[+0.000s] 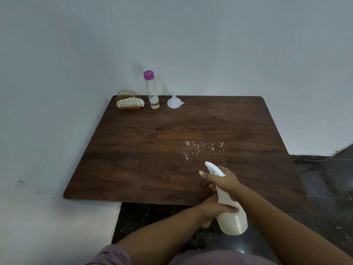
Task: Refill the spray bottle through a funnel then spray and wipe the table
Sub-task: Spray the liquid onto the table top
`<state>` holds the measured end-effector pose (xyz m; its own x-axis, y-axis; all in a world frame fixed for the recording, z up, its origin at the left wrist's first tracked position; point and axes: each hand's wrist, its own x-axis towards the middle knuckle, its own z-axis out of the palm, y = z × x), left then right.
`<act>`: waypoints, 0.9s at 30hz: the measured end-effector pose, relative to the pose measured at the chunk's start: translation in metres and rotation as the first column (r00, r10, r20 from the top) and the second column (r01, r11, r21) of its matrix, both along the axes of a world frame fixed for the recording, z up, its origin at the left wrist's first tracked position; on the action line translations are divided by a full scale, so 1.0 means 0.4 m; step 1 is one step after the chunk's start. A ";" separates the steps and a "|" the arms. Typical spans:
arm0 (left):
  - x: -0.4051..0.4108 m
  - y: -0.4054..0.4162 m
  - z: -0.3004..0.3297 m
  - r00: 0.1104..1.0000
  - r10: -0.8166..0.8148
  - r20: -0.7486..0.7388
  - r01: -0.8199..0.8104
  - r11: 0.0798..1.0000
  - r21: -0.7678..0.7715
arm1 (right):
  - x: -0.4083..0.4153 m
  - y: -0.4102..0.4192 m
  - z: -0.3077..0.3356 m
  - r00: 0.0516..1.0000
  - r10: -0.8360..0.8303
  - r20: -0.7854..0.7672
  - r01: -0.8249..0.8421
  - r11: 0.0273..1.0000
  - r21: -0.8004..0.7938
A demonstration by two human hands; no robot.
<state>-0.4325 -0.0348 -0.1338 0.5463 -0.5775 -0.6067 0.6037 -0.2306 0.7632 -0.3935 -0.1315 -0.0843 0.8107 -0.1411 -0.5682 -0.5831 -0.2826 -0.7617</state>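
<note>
A white spray bottle [230, 213] is held tilted above the near edge of the wooden table [133, 159], its nozzle aimed toward the far side. The neck is gripped by the right hand [221, 178], with the index finger extended beside the trigger head. The lower body is steadied by the left hand [215, 209], its fingers laid across the side. A patch of foamy droplets [202, 148] is seen ahead of the nozzle. Along the far edge are set a white funnel [174, 102], a clear bottle with a purple cap [151, 90] and a wire holder with tissues [129, 101].
</note>
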 end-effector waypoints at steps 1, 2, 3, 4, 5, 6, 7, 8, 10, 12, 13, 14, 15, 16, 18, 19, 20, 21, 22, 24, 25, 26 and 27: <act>-0.004 -0.002 0.001 1.000 0.000 0.005 0.000 1.000 0.002 | 0.000 0.000 0.000 0.999 0.034 -0.010 -0.035 0.999 -0.018; -0.008 -0.006 0.000 1.000 0.009 0.003 -0.009 1.000 0.002 | -0.001 -0.001 -0.005 0.998 0.061 -0.007 -0.062 0.996 -0.059; -0.012 -0.012 -0.001 1.000 0.024 -0.005 -0.024 1.000 -0.008 | -0.002 -0.001 -0.010 0.997 0.075 0.012 -0.073 0.991 -0.108; -0.017 -0.017 0.002 0.999 0.042 -0.017 -0.042 0.999 -0.017 | -0.004 -0.001 -0.017 0.997 0.069 0.040 -0.062 0.985 -0.159; -0.021 -0.023 0.007 0.998 0.057 -0.036 -0.058 0.998 -0.023 | -0.008 0.001 -0.021 0.996 0.050 0.070 -0.035 0.979 -0.203; -0.025 -0.029 0.011 0.996 0.071 -0.060 -0.073 0.997 -0.020 | -0.010 0.003 -0.024 0.995 0.030 0.092 -0.007 0.970 -0.242; -0.028 -0.033 0.012 0.993 0.081 -0.085 -0.083 0.996 -0.019 | -0.012 0.004 -0.025 0.994 0.016 0.106 0.013 0.964 -0.266; -0.031 -0.036 0.012 0.990 0.090 -0.107 -0.092 0.996 -0.018 | -0.012 0.003 -0.024 0.995 0.015 0.097 0.014 0.958 -0.286; -0.034 -0.040 0.014 0.986 0.084 -0.147 -0.088 0.996 -0.026 | -0.008 -0.005 -0.017 0.998 0.049 0.031 -0.037 0.950 -0.309; -0.035 -0.042 0.012 0.977 0.071 -0.200 -0.081 0.996 -0.045 | -0.001 -0.017 -0.013 0.985 0.153 -0.078 -0.170 0.934 -0.313; -0.036 -0.044 0.010 0.972 0.074 -0.221 -0.087 0.995 -0.046 | 0.002 -0.023 -0.012 0.970 0.218 -0.113 -0.242 0.923 -0.299; -0.037 -0.044 0.014 0.971 0.082 -0.226 -0.094 0.995 -0.043 | 0.003 -0.027 -0.009 0.957 0.263 -0.125 -0.288 0.917 -0.277; -0.035 -0.044 0.014 0.973 0.093 -0.212 -0.102 0.994 -0.031 | 0.003 -0.029 -0.007 0.953 0.279 -0.120 -0.302 0.918 -0.257; -0.033 -0.045 0.011 0.978 0.094 -0.187 -0.100 0.995 -0.020 | 0.002 -0.031 -0.008 0.959 0.263 -0.103 -0.281 0.925 -0.256; -0.028 -0.045 0.011 0.988 0.088 -0.129 -0.089 0.996 -0.006 | -0.002 -0.033 -0.013 0.984 0.173 -0.041 -0.177 0.929 -0.324; -0.024 -0.043 0.014 0.991 0.087 -0.103 -0.088 0.996 -0.004 | -0.004 -0.032 -0.009 0.993 0.119 -0.008 -0.114 0.930 -0.350; -0.019 -0.041 0.018 0.993 0.086 -0.081 -0.086 0.996 -0.004 | -0.004 -0.032 -0.013 0.996 0.082 0.020 -0.069 0.931 -0.360; -0.015 -0.039 0.020 0.995 0.079 -0.062 -0.079 0.997 0.004 | -0.004 -0.030 -0.013 0.998 0.059 0.037 -0.042 0.936 -0.350; -0.010 -0.038 0.021 0.996 0.072 -0.048 -0.072 0.997 0.008 | -0.003 -0.030 -0.012 0.998 0.047 0.032 -0.034 0.944 -0.329; -0.006 -0.038 0.030 0.998 0.053 -0.041 -0.052 0.998 0.026 | 0.003 -0.031 -0.002 0.998 0.055 -0.008 -0.056 0.961 -0.270; -0.005 -0.039 0.034 0.998 0.048 -0.035 -0.047 0.998 0.039 | 0.004 -0.030 0.004 0.998 0.061 -0.016 -0.063 0.967 -0.245; -0.004 -0.040 0.040 0.999 0.039 -0.026 -0.037 0.998 0.051 | 0.005 -0.031 0.005 0.998 0.056 0.006 -0.053 0.970 -0.235; -0.002 -0.043 0.045 1.000 0.027 -0.006 -0.027 0.998 0.054 | 0.002 -0.030 0.011 0.999 0.018 0.046 -0.006 0.968 -0.250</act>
<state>-0.4333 -0.0519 -0.1159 0.5570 -0.5294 -0.6400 0.6151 -0.2548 0.7461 -0.3927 -0.1436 -0.0800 0.8387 -0.2636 -0.4765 -0.5428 -0.4745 -0.6929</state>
